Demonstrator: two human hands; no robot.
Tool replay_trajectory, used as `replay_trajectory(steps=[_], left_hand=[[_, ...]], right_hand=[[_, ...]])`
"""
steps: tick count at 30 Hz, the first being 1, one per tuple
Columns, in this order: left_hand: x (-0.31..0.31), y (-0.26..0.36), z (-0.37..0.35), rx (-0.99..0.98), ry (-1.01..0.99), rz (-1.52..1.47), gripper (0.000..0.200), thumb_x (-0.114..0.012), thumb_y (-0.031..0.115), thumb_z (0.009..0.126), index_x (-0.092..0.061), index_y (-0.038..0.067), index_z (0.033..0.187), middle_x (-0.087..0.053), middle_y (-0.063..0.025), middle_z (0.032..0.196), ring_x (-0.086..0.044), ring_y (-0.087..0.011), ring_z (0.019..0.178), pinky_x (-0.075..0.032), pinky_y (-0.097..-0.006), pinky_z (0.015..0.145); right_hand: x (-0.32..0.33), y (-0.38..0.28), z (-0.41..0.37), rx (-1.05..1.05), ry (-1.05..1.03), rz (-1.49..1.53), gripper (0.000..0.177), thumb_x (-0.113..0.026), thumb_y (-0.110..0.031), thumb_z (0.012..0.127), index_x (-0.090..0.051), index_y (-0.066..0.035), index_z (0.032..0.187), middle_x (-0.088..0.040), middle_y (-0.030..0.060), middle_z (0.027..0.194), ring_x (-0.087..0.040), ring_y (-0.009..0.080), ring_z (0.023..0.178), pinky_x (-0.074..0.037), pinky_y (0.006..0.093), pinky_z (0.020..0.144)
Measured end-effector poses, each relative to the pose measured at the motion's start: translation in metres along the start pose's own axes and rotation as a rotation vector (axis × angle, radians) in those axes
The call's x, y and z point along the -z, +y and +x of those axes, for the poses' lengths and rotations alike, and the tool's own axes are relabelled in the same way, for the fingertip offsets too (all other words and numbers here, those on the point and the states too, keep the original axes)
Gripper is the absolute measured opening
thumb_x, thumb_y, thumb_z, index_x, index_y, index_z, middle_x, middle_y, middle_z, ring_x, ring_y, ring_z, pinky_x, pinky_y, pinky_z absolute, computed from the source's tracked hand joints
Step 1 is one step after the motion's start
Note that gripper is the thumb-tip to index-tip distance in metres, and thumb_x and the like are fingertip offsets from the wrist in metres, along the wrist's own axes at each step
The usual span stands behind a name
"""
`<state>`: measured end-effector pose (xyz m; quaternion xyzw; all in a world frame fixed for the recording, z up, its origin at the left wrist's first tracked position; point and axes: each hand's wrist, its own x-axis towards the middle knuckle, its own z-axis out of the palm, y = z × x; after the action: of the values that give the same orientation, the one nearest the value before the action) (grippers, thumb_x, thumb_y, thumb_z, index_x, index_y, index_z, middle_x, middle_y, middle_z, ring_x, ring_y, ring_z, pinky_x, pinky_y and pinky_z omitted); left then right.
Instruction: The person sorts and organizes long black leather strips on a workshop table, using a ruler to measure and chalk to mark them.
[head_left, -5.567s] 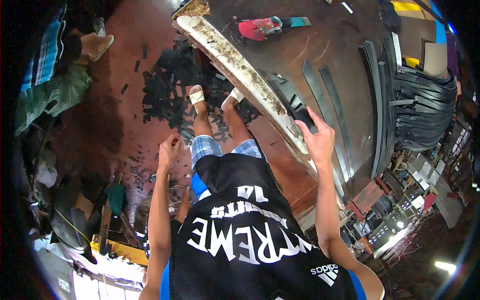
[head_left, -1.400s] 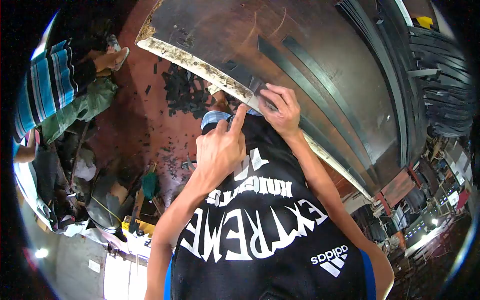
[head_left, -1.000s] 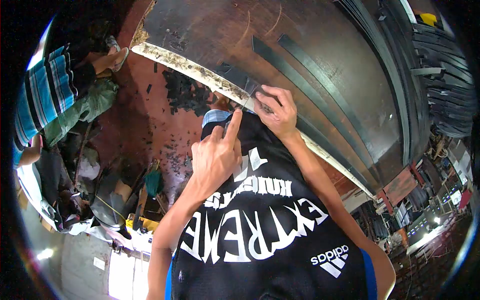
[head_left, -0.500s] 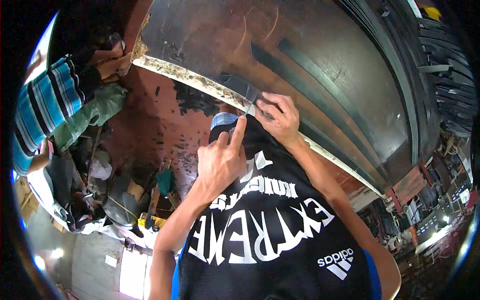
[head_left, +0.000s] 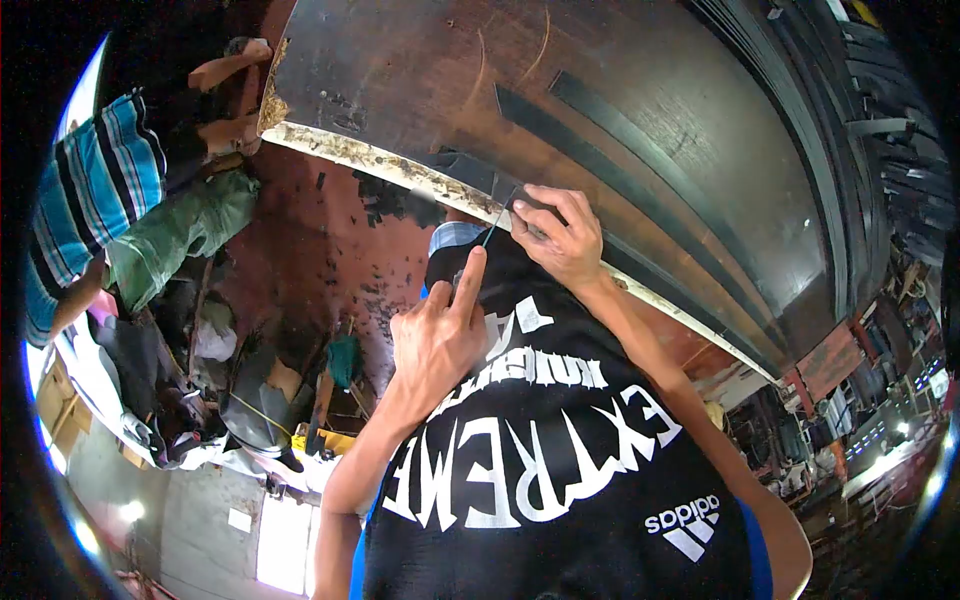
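My left hand is closed, index finger stretched along a thin knife blade whose handle is hidden in the palm. The blade points up at the fingers of my right hand. That hand is closed at the table's near edge, pinching a dark flat strip of rubber-like material between thumb and fingers. Beside it on the tabletop lies a dark scrap. Two long dark strips stretch away to the right of my hands, and another dark strip runs along the near edge.
The brown table has a worn pale edge. Long strips are stacked at its right side. Dark offcuts litter the red floor. At left, a person in blue striped cloth is near a green sack.
My left hand has drawn down slightly, away from the right fingers, so more of the blade shows. My right hand stays at the table edge. The view has shifted a little.
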<state>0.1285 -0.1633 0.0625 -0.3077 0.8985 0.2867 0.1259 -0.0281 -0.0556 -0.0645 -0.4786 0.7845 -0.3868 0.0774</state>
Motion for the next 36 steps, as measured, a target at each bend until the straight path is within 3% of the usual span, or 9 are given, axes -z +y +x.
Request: replay_trajectory(steps=[10,14,19,29,36], left_hand=[[-0.008,-0.001,0.000,0.033,-0.005,0.015,0.065,-0.065,0.006,0.077,-0.055,0.019,0.139,-0.063,-0.0114,0.072,-0.064,-0.0294,0.053,-0.052,-0.0417,0.047],[-0.001,-0.002,0.004,0.002,0.036,-0.027,0.061,-0.066,0.011,0.078,-0.055,0.016,0.138,-0.061,-0.0108,0.071,-0.062,-0.0289,0.048,-0.050,-0.0422,0.045],[0.010,0.004,0.007,0.005,-0.007,-0.009,0.058,-0.064,0.011,0.079,-0.056,0.012,0.136,-0.063,-0.0141,0.072,-0.062,-0.0303,0.048,-0.051,-0.0432,0.045],[0.013,0.014,0.023,-0.003,-0.056,0.055,0.059,-0.063,0.007,0.079,-0.057,0.013,0.138,-0.061,-0.0116,0.067,-0.062,-0.0286,0.051,-0.051,-0.0411,0.048],[0.025,0.031,0.034,0.039,-0.176,0.093,0.062,-0.062,0.010,0.079,-0.052,0.009,0.140,-0.064,-0.0164,0.075,-0.064,-0.0320,0.050,-0.051,-0.0430,0.044]], right_hand=[[-0.003,0.002,-0.001,0.050,0.041,-0.025,0.027,-0.083,-0.007,0.065,-0.071,-0.013,0.088,-0.068,0.0021,0.103,-0.066,0.0221,0.085,-0.057,0.0312,0.069],[-0.002,0.002,-0.001,0.054,0.043,-0.003,0.027,-0.083,-0.007,0.065,-0.071,-0.012,0.089,-0.068,0.0029,0.103,-0.066,0.0234,0.085,-0.057,0.0320,0.069],[0.001,-0.001,-0.001,0.013,0.016,0.004,0.027,-0.083,-0.006,0.066,-0.070,-0.011,0.090,-0.066,0.0032,0.103,-0.065,0.0246,0.087,-0.055,0.0330,0.072],[0.002,0.000,-0.001,0.004,0.003,0.043,0.028,-0.083,-0.008,0.068,-0.069,-0.011,0.091,-0.066,0.0046,0.104,-0.063,0.0239,0.084,-0.053,0.0334,0.074],[0.006,0.004,-0.004,0.036,-0.063,0.020,0.030,-0.082,-0.013,0.072,-0.069,-0.011,0.098,-0.065,0.0041,0.109,-0.062,0.0231,0.090,-0.054,0.0330,0.076]])
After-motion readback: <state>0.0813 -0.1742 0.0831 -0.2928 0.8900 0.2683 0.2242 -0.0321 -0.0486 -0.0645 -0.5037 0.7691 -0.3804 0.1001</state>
